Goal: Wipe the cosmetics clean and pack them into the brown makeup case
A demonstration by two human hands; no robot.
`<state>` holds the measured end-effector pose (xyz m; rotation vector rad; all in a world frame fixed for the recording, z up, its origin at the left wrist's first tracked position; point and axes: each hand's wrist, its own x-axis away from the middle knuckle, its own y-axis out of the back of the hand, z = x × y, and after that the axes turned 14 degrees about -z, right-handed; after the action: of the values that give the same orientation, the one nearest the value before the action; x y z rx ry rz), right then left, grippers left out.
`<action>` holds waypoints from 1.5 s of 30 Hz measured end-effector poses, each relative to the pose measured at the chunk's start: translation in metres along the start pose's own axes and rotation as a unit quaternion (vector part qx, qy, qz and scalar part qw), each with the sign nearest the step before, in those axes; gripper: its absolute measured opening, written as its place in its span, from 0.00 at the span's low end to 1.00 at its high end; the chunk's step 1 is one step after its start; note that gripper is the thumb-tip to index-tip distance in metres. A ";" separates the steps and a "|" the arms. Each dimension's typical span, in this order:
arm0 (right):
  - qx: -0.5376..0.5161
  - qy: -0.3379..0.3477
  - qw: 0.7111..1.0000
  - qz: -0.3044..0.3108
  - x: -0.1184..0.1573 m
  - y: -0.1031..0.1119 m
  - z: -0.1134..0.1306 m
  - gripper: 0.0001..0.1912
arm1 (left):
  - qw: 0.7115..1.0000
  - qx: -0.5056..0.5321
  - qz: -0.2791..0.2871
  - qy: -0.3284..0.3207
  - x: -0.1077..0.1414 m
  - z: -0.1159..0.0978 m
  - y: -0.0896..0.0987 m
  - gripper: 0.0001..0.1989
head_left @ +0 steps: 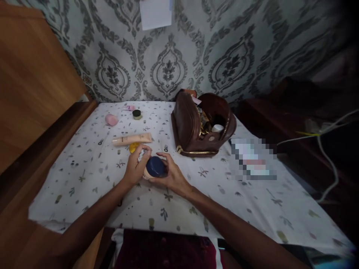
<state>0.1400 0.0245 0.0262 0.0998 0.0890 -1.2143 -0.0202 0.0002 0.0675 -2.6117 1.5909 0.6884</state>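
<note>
My right hand (173,175) is wrapped round a squat jar with a dark blue lid (156,166) and a pale beige body, tilted above the table. Close beside it, my left hand (136,165) is closed on a small white and yellow container (134,148); fingers cover much of it, so its kind is unclear. Just beyond the left hand, a beige squeeze tube (131,139) lies on the cloth. Farther back are a pink makeup sponge (111,119), a small jar with a dark lid (137,114) and a small pink item (129,108).
A brown cosmetic bag (186,123) stands unzipped at the back right, with several items inside, including a white-capped one (217,128). Right of it lies a pixelated flat device (251,158). A patterned white cloth (92,186) covers the table. White cables (331,168) hang at the right.
</note>
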 end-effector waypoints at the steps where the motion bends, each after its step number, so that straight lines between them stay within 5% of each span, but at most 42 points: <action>1: 0.002 0.000 1.000 0.000 0.000 0.000 0.001 0.41 | 1.000 0.009 -0.006 0.010 -0.001 0.001 0.000 0.12; 10: -0.062 -0.011 0.998 -0.029 -0.009 -0.001 0.001 0.33 | 0.999 0.049 -0.008 0.004 0.008 0.005 -0.003 0.22; 15: 0.021 0.044 0.996 -0.077 -0.010 0.003 0.003 0.28 | 0.996 0.049 0.017 -0.077 0.013 0.004 -0.001 0.25; 21: 0.016 0.047 0.997 -0.054 -0.007 0.004 0.006 0.26 | 0.984 -0.002 0.044 -0.173 0.016 0.008 0.003 0.27; 27: -0.024 0.041 0.997 -0.058 -0.007 0.003 0.003 0.27 | 0.929 -0.084 0.038 -0.360 0.014 0.013 0.001 0.30; 33: 0.109 0.182 0.971 -0.113 -0.010 0.007 -0.005 0.25 | 0.892 -0.117 0.068 -0.432 0.013 0.010 -0.002 0.29; 36: 0.180 0.222 0.952 -0.109 -0.006 0.007 -0.005 0.15 | 0.884 -0.145 0.073 -0.438 0.016 0.009 -0.004 0.29; 39: 0.259 0.234 0.933 -0.091 0.000 0.005 -0.005 0.19 | 0.894 -0.173 0.067 -0.408 0.018 0.009 -0.005 0.26; 45: 0.319 0.277 0.905 -0.056 0.003 0.005 -0.010 0.27 | 0.959 -0.151 0.094 -0.221 0.014 0.007 -0.003 0.20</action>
<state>0.1455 0.0244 0.0157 1.0296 0.1915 -1.2604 -0.0151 -0.0088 0.0552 -2.2526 1.7018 1.5124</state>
